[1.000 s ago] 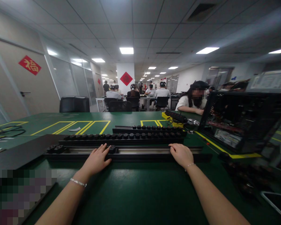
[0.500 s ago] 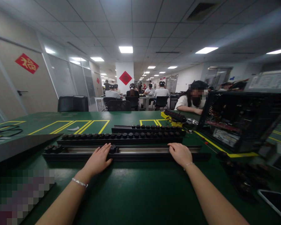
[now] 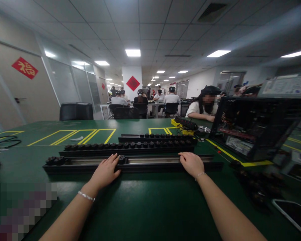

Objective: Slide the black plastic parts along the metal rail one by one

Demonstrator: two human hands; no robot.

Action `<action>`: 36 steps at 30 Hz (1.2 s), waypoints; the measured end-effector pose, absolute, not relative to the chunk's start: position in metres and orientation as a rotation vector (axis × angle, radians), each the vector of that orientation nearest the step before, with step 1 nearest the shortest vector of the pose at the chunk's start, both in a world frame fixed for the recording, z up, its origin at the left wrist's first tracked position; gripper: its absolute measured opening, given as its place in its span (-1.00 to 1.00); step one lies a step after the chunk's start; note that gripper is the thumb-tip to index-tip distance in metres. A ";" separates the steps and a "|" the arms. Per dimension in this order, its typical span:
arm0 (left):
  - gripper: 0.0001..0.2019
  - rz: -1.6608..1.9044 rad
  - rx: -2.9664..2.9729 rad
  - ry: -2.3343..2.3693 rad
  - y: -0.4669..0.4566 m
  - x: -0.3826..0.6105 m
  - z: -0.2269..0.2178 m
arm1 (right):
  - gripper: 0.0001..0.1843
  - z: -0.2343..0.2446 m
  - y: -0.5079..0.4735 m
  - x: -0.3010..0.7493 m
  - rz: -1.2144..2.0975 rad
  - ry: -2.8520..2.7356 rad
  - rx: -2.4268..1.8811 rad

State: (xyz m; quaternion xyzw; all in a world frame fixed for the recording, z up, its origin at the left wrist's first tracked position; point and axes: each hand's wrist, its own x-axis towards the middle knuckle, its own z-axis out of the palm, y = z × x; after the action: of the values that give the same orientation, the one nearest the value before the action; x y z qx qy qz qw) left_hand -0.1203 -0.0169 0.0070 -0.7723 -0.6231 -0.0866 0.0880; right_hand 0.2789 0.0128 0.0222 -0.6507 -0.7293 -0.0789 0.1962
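A long black rail with a metal channel (image 3: 153, 161) lies across the green table (image 3: 145, 207) in front of me. My left hand (image 3: 105, 172) rests flat on its near edge, fingers stretched out beside a small black plug-like piece (image 3: 121, 158) sitting in the channel. My right hand (image 3: 192, 164) lies on the rail further right, fingers curled over the edge. Two more black pieces (image 3: 54, 160) sit at the rail's left end. Behind it lie two more rails (image 3: 125, 147) filled with rows of black pieces.
An open black computer case (image 3: 253, 125) stands at the right. Loose dark parts (image 3: 258, 187) and a tray corner (image 3: 291, 214) lie near it. A seated person (image 3: 205, 107) works at the far side; others sit further back. Cables (image 3: 2, 142) lie at the left.
The view has drifted slightly right, and the flat dark panel at the left has slipped out of view. Both hands stay on the rail in the same places.
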 end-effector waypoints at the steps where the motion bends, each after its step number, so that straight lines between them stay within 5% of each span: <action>1: -0.35 -0.258 -2.294 -1.853 -0.017 -0.119 0.006 | -0.56 0.023 0.013 0.279 -0.217 -2.043 -1.828; 36: -0.36 -0.279 -2.314 -1.847 -0.017 -0.094 0.006 | -0.55 0.022 0.013 0.280 -0.193 -2.048 -1.831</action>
State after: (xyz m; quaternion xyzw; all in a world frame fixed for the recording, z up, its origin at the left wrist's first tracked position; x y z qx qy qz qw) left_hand -0.0944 -0.0174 0.0060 -0.7755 -0.6188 -0.0934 0.0839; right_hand 0.2801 0.0129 0.0224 -0.6526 -0.7296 -0.0688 0.1926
